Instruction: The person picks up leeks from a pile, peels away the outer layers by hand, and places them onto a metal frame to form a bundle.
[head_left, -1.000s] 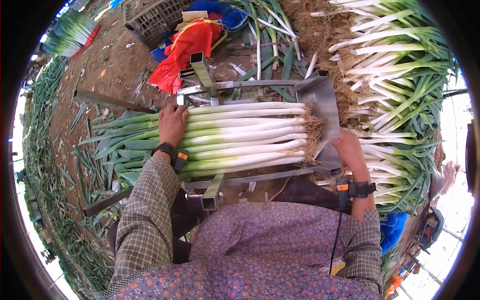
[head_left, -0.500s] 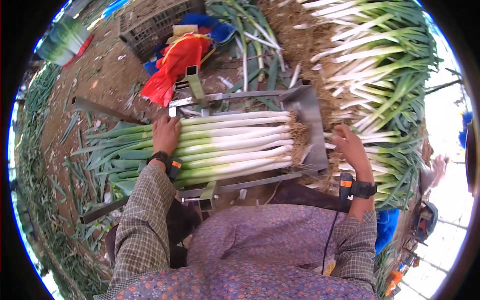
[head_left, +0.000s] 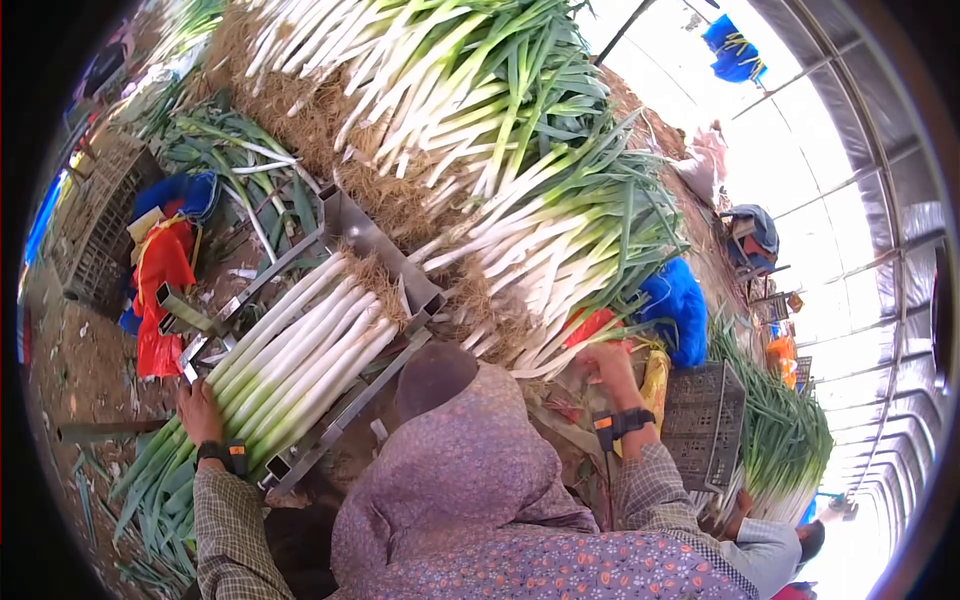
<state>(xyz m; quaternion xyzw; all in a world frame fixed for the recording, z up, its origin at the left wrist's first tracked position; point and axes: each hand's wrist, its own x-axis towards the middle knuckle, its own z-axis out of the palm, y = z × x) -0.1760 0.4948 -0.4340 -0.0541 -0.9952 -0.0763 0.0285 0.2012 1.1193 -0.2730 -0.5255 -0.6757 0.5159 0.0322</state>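
Note:
A row of trimmed leeks lies side by side in a metal frame, roots against its end plate and green leaves trailing to the lower left. My left hand is on the outer edge of the bundle, its fingers curled over the green part of the stalks. Away from the frame, my right hand reaches beside the near end of the big leek pile, with bent fingers slightly apart and nothing visible in them. Close to it are a red plastic piece and a yellow bag.
A dark crate and a blue bag stand at the right. Further right, a co-worker is near more leeks. Another crate and a red bag sit at the left, on soil.
The view has swung right, so the frame now appears at the left. My right hand has moved from the root ends to the near end of the pile. My left hand remains on the bundle.

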